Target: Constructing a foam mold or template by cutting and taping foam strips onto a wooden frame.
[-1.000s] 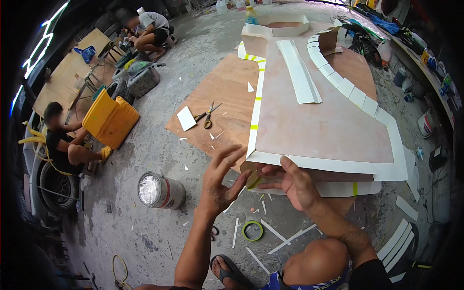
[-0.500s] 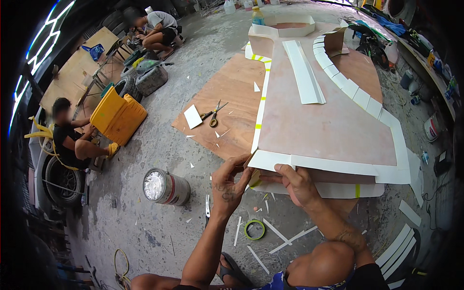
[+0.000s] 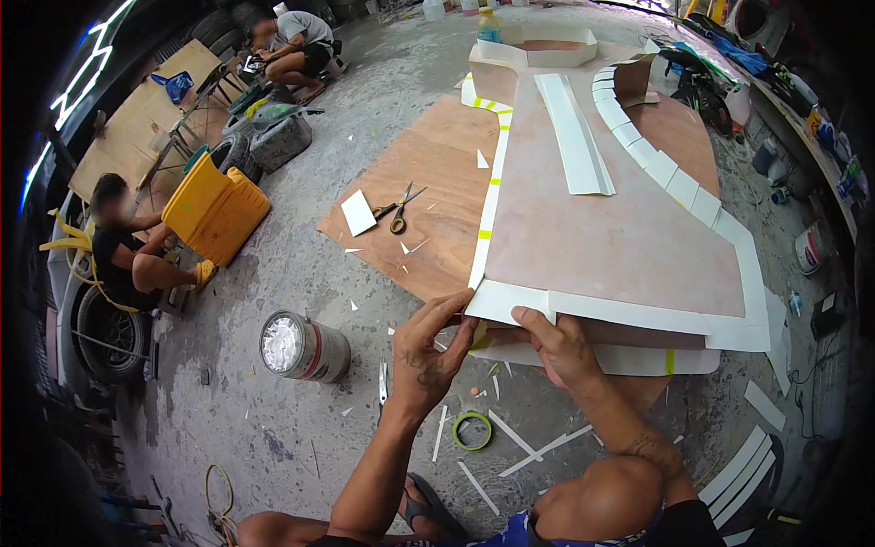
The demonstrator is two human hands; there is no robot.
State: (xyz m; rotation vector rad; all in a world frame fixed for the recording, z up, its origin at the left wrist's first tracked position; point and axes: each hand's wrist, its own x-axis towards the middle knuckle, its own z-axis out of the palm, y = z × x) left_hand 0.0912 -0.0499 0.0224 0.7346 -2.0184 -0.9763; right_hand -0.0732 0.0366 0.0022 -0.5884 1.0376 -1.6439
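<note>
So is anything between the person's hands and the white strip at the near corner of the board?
Nothing visible. The left hand and right hand are both already at the white strip on the plywood board's near corner. The tape roll lies on the floor below, out of the way.

Scissors (image 3: 398, 210) lie on the brown plywood sheet (image 3: 428, 182) beside a white card scrap (image 3: 357, 212); a metal tin (image 3: 303, 346) on its side on the concrete floor (image 3: 273, 419); a green tape roll (image 3: 472, 430) among white offcut strips (image 3: 538, 451) — further left, a yellow crate (image 3: 215, 208) and a seated person (image 3: 128, 251); another person (image 3: 292, 46) crouches beyond.
</note>
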